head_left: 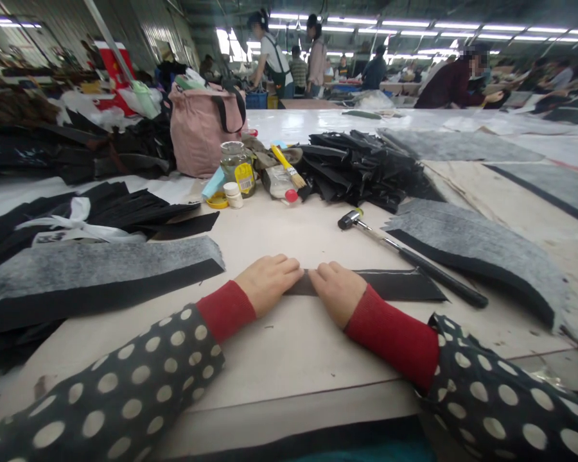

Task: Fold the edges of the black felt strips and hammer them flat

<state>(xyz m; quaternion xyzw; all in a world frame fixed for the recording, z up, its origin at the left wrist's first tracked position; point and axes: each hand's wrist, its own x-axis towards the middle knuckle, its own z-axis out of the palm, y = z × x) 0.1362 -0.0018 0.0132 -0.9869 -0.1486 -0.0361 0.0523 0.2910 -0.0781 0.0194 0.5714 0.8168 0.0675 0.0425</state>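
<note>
A narrow black strip of material (399, 287) lies flat on the pale work surface in front of me, with a thin light line along its far edge. My left hand (271, 282) is closed on the strip's left end, fingertips at the far edge. Close beside it, my right hand (336, 290) pinches the same edge, its thumb and fingers pressed together. Both hands cover part of the strip, and its right end shows beyond my right wrist. A hammer (414, 256) with a black head and grip rests diagonally just past that end.
Grey-and-black cut pieces lie at left (101, 269) and right (481, 256). Behind are a pile of black pieces (356, 167), a glass jar (237, 168), a yellow-handled brush (288, 165), a small white bottle (232, 195) and a pink bag (200, 131). Several people work farther back.
</note>
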